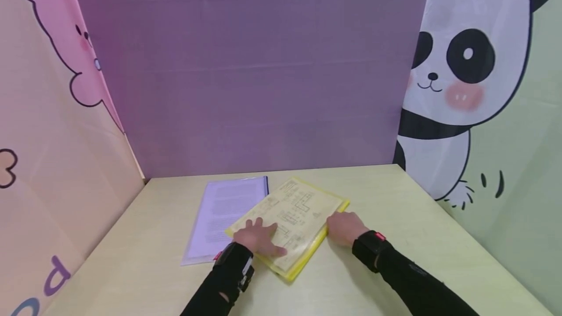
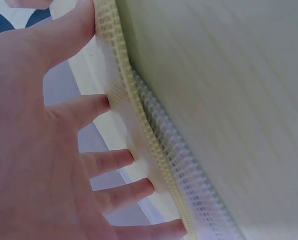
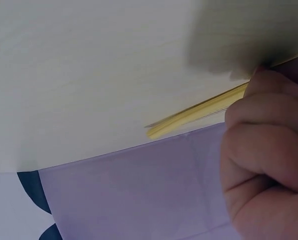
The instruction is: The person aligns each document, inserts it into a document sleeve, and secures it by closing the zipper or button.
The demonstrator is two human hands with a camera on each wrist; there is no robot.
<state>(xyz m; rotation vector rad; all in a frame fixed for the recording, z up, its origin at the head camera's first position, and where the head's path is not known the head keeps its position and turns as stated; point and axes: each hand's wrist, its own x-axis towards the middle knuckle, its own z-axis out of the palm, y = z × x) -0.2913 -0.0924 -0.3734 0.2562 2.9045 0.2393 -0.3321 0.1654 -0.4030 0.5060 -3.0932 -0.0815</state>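
A yellow document folder (image 1: 313, 245), with a printed sheet (image 1: 298, 199) of text and line diagrams showing on top, lies slanted on the table. My left hand (image 1: 259, 239) rests on its near left part with the fingers spread; the left wrist view shows fingertips (image 2: 121, 159) touching it near a ridged yellow edge. With curled fingers, my right hand (image 1: 345, 228) grips the folder's right edge. A yellow edge strip (image 3: 188, 115) sticks out past that hand in the right wrist view. Partly under the yellow folder is a purple folder (image 1: 228, 208) with a dark strip along its right side.
The pale wooden table (image 1: 145, 257) meets a purple panel (image 1: 272, 87) at the back. Printed walls stand on both sides, a pink figure on the left and a panda (image 1: 474, 62) on the right. Black bands circle both wrists.
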